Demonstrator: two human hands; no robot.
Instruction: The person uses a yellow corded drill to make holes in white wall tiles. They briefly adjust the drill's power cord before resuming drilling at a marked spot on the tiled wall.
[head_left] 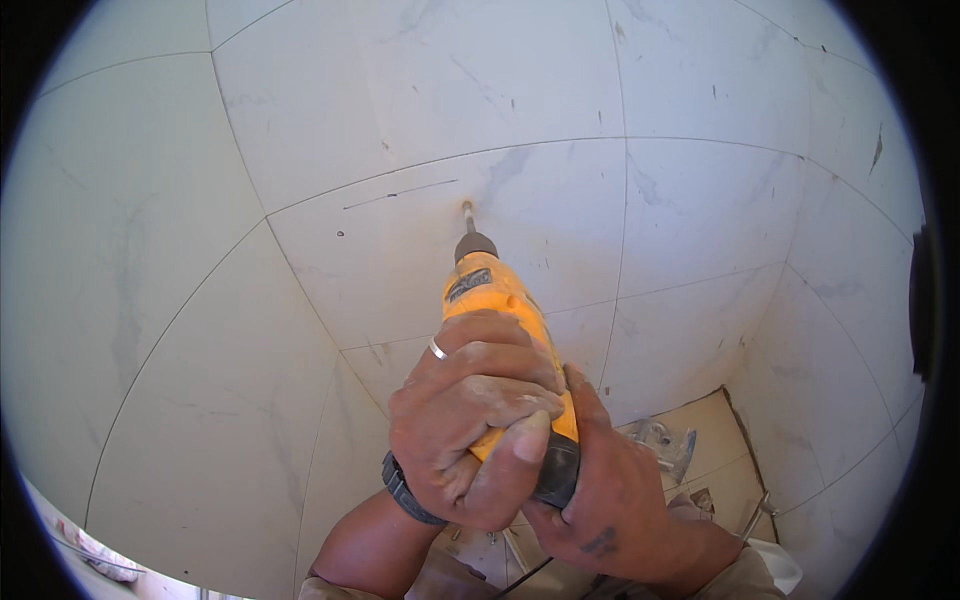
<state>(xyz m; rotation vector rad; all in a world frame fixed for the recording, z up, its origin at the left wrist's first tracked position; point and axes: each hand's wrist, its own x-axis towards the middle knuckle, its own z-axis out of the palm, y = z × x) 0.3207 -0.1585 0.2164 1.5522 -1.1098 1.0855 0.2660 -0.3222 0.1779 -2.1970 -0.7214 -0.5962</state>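
A dusty yellow power drill (500,289) points up and away at the marble-look tiled wall (560,220). Its bit (470,222) meets the tile at a small brownish spot, though how deep it sits I cannot tell. Wrapped over the drill's body is my left hand (475,410), with a ring on one finger and a dark watch (408,490) at the wrist. My right hand (620,490) grips the rear of the drill by its black end, where the handle is mostly hidden. Left of the bit, a dark line (400,193) and a small dark dot (340,234) mark the same tile.
Tiled walls rise on the left (150,300) and right (840,330). On the floor below lie a clear plastic bag (663,445) and a metal tool (762,510). A dark cord (527,577) runs beneath my hands.
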